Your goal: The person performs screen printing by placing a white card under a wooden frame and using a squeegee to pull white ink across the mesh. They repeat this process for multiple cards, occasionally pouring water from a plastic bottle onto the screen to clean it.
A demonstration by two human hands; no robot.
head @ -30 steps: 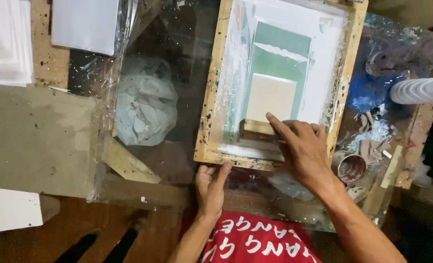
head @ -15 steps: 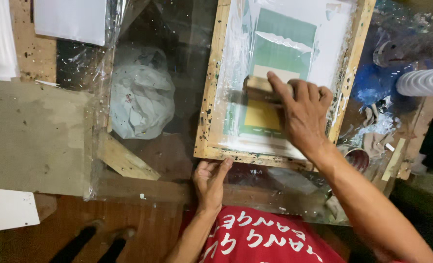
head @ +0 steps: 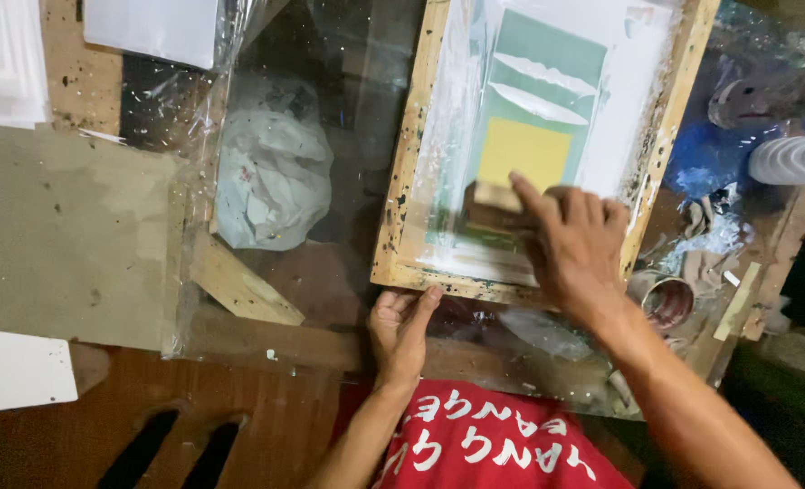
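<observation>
The right hand [head: 576, 246] lay palm-down inside a wooden screen-printing frame [head: 400, 214], fingers curled and pressed together over a wooden squeegee [head: 491, 206], whose block showed just beyond the fingertips. A yellow rectangle [head: 523, 153] sat further past them. The left hand [head: 400, 331] braced the frame's near edge, fingers together, thumb touching the wood.

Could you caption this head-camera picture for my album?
Right hand holds a squeegee on a wooden-framed screen; left hand touches its frame.

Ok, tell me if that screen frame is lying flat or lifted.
Flat: the wooden screen frame lies on the table, left hand at its near edge.
</observation>
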